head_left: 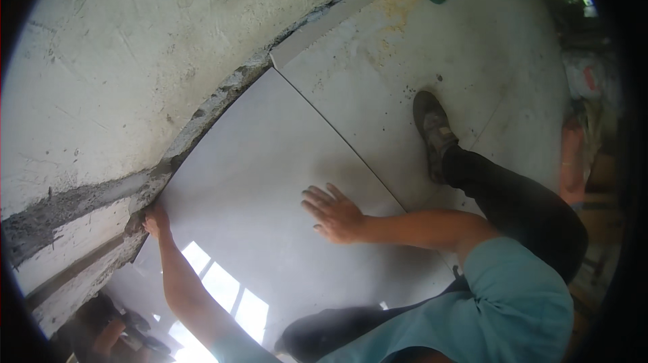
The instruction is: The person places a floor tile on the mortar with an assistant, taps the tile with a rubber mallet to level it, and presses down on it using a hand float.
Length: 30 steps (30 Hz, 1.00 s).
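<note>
Reaching wide, the left hand [156, 220] was right up by the rough foot of the wall [135, 46], fingers curled at the edge of the tile [229, 147]. The fingertips were hidden, so I couldn't tell if it gripped anything. That spot would've worried me most: if the tile slid wallward, those fingers could've got pinched, and the jagged concrete could've skinned a knuckle. The tile itself lay below and between the hands, which were well apart. Right hand [337, 218] was over the middle of it, palm down, fingers spread, holding nothing; couldn't tell if it touched. Leaning hard there could've cracked the tile if the support underneath was patchy, and I couldn't see that. The seam [337, 133] ran past the right hand and under the forearm; lopsided pushing could've left it uneven. Ahead of that forearm sat the shoe [432, 123], next to some grit [409, 92]. One careless kick could've sent grit into the seam and jammed it.
</note>
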Available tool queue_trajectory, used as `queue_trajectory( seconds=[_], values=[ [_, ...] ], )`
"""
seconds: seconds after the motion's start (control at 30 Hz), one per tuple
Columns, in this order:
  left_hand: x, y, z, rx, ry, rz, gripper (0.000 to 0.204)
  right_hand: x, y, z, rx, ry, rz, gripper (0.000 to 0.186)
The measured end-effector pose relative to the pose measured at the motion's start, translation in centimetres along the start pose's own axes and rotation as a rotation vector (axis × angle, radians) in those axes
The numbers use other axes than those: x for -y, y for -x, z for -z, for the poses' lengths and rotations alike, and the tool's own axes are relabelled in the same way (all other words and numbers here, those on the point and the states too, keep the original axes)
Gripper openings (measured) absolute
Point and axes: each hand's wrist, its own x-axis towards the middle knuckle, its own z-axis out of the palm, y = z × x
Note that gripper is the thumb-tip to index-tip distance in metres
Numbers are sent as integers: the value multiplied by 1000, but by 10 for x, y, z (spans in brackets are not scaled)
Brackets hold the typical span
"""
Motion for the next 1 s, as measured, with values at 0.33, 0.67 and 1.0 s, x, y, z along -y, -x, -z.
queue_trajectory(
  seconds=[0.33, 0.67, 1.0],
  values=[
    [-32, 14, 16, 185, 95, 116, 59, -67, -64, 28, -148, 167, -224, 70],
    [2, 10, 41, 340, 236, 89, 56, 0, -169, 16, -297, 198, -24, 63],
    [125, 206, 68, 82, 553, 134, 69, -30, -142, 20, -109, 610, -127, 63]
  ],
)
